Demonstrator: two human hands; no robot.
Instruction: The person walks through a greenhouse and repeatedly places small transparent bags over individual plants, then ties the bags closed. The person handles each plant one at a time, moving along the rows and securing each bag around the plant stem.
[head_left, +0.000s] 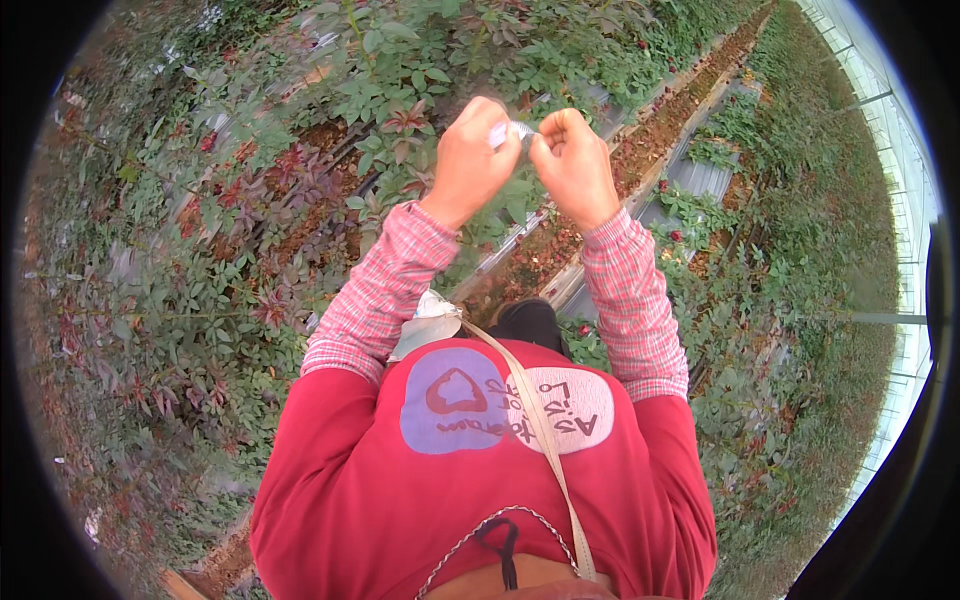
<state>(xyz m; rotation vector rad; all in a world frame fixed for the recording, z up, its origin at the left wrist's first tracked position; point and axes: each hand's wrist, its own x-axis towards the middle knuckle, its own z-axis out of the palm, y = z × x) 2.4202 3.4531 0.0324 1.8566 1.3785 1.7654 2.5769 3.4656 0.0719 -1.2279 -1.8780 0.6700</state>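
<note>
My left hand is closed around a small white strip, whose ribbed end sticks out between the two hands. Just right of it, my right hand pinches the far end of that strip between thumb and curled fingers. Whether the strip is paper or plastic cannot be told. Both hands are raised over leafy rose plants. Below them, a pale bag hangs at the waist from a beige strap that crosses the red shirt.
A narrow soil path runs diagonally between plant rows edged with grey plastic sheeting. Dense bushes with green and reddish leaves fill the left side. At the far right stands a greenhouse wall with metal framing.
</note>
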